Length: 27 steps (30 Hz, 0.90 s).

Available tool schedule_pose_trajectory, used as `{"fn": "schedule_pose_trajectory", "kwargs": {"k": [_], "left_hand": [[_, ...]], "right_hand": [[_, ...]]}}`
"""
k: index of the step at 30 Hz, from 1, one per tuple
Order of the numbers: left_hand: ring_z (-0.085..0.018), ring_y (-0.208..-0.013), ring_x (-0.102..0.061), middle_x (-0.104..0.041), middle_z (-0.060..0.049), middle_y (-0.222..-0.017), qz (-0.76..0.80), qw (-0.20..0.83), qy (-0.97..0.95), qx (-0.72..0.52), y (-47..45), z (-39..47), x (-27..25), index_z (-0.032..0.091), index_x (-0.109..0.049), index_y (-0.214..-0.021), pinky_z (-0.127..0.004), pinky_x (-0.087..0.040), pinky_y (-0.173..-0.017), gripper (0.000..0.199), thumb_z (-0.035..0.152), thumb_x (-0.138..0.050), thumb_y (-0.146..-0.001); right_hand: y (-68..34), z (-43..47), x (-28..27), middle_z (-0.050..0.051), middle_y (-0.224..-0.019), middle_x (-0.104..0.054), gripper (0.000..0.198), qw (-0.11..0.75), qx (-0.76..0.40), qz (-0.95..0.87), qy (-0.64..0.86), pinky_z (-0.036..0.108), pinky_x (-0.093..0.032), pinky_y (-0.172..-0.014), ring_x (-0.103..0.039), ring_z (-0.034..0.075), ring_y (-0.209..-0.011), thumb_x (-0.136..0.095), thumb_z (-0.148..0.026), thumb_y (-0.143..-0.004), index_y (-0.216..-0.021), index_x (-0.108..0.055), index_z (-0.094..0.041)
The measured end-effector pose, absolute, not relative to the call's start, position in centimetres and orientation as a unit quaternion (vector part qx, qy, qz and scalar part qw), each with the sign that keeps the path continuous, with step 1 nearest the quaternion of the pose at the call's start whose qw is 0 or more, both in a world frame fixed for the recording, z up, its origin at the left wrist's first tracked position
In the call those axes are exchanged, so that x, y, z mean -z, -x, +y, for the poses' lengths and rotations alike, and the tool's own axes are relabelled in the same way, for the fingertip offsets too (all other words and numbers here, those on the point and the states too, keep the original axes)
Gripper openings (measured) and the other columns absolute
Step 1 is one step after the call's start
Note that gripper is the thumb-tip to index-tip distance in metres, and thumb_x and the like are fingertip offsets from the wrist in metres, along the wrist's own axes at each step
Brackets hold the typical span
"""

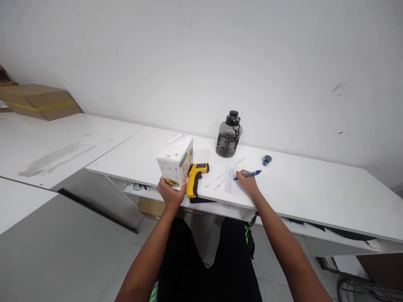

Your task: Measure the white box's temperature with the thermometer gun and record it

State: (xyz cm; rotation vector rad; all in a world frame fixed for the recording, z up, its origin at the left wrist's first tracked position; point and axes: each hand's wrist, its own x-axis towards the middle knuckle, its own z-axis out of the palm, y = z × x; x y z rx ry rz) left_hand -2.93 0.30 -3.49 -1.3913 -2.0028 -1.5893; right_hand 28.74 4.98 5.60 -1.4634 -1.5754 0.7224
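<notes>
White cardboard box (pixel 175 161) is clasped at its near edge by the left hand (pixel 170 193). Blue pen (pixel 248 174) is pinched in the right hand (pixel 247 181) over a paper sheet (pixel 229 179).

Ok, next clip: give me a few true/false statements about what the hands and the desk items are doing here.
1. The left hand grips the white box. True.
2. The right hand holds a blue pen over a slip of paper. True.
3. The yellow thermometer gun is in the right hand. False: it lies on the desk beside the box.
4. The dark water bottle lies on its side. False: it stands upright, capped, near the wall.
5. A cardboard box sits far left. True.
</notes>
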Motion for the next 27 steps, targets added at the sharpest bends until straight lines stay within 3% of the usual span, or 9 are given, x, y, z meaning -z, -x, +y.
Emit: {"fn": "schedule_pose_trajectory", "kwargs": {"k": [6,19,27], "left_hand": [[-0.040,-0.115,-0.046,-0.048,-0.026,-0.118,-0.680,0.117,0.479,0.543,2.99,0.29,3.63,0.001,-0.029,-0.134,-0.055,-0.035,-0.097,0.095,0.058,-0.064,-0.067],[-0.038,-0.113,-0.047,-0.048,-0.022,-0.118,-0.680,0.110,0.478,0.544,2.89,0.10,3.31,0.005,-0.029,-0.135,-0.054,-0.036,-0.096,0.093,0.056,-0.065,-0.066],[-0.038,-0.112,-0.047,-0.049,-0.022,-0.116,-0.681,0.107,0.472,0.550,2.81,0.16,3.24,0.005,-0.031,-0.134,-0.053,-0.036,-0.096,0.094,0.058,-0.066,-0.064]], "right_hand": [[-28.71,4.95,-5.61,-0.002,-0.053,-0.044,0.034,0.416,-0.292,-0.633,0.584,0.030,-0.033,-0.059,-0.043,0.017,-0.060,-0.052,-0.046,-0.076,-0.052,-0.045,-0.023],[-28.73,4.84,-5.53,-0.004,-0.052,-0.037,0.036,0.433,-0.278,-0.626,0.586,0.029,-0.032,-0.058,-0.040,0.016,-0.059,-0.052,-0.045,-0.077,-0.051,-0.039,-0.023],[-28.80,4.75,-5.62,-0.003,-0.053,-0.041,0.035,0.434,-0.276,-0.625,0.587,0.030,-0.033,-0.060,-0.043,0.017,-0.060,-0.051,-0.047,-0.077,-0.052,-0.042,-0.023]]}}
